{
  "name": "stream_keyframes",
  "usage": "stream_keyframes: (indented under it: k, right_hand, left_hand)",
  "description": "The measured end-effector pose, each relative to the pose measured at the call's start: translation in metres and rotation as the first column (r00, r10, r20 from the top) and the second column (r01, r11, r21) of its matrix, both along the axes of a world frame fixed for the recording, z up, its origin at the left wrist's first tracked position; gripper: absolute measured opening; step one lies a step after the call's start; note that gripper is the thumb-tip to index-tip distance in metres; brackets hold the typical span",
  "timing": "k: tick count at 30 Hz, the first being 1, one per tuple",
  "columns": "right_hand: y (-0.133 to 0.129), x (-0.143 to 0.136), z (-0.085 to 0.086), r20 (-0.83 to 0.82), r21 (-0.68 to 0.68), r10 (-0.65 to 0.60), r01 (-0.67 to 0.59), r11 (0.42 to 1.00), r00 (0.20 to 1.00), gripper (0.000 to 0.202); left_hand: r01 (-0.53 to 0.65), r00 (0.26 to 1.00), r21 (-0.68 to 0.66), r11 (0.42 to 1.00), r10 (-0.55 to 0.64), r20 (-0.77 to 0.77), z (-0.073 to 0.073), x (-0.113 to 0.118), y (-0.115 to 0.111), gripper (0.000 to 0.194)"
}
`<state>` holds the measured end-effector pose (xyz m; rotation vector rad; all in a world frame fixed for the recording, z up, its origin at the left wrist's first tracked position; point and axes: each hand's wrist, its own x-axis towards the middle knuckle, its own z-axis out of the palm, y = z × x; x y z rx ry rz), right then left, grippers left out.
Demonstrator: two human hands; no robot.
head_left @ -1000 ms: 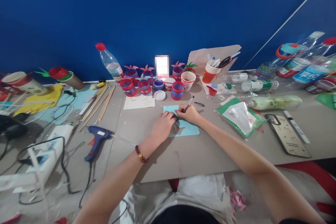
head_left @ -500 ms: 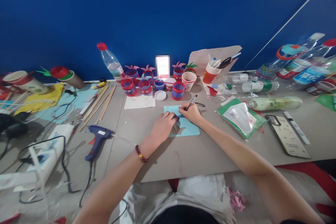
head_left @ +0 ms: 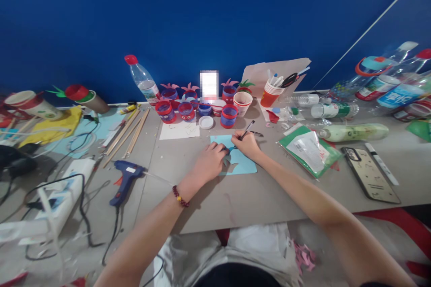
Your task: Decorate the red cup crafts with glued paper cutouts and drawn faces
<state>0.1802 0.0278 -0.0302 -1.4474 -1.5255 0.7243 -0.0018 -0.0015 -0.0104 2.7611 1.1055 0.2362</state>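
A light blue sheet of paper (head_left: 247, 167) lies on the grey table. My right hand (head_left: 247, 144) is closed round a pen (head_left: 248, 129), whose lower end meets the sheet's upper middle. On the sheet's left side rests my left hand (head_left: 210, 160), fingers bent together over a small dark piece that I cannot make out clearly. A grey-green curved shape (head_left: 231, 166) shows on the paper just beside those fingers. Another pen (head_left: 257, 134) lies behind my right hand.
Painted red and blue cups (head_left: 229, 116), a white lid (head_left: 206, 122) and a paper cup (head_left: 243, 103) stand behind the sheet. A glue gun (head_left: 126, 179) and wooden sticks (head_left: 136, 136) lie left. At right are a green packet (head_left: 310, 150), a phone (head_left: 370, 175) and plastic bottles (head_left: 355, 132).
My right hand has shifted very slightly to the right with the pen. My left hand stays at nearly the same place on the sheet.
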Motion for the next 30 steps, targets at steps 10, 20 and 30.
stream_keyframes:
  k: [10,20,30]
  right_hand:
    - [0.001,0.001,-0.002,-0.012,-0.004,-0.010,0.010,1.000,1.000,0.026]
    - [0.000,0.000,0.001,-0.079,-0.016,-0.050,0.049,0.999,0.996,0.026]
    - [0.006,0.008,-0.003,-0.245,-0.093,-0.094,0.073,0.993,0.965,0.034]
  left_hand:
    - [0.024,0.999,-0.043,0.999,-0.021,0.049,-0.007,-0.006,0.011,0.049]
    - [0.068,0.995,-0.085,0.994,-0.060,0.085,-0.004,-0.012,0.018,0.053]
    - [0.114,0.977,-0.122,0.986,-0.089,0.195,-0.009,-0.018,0.030,0.061]
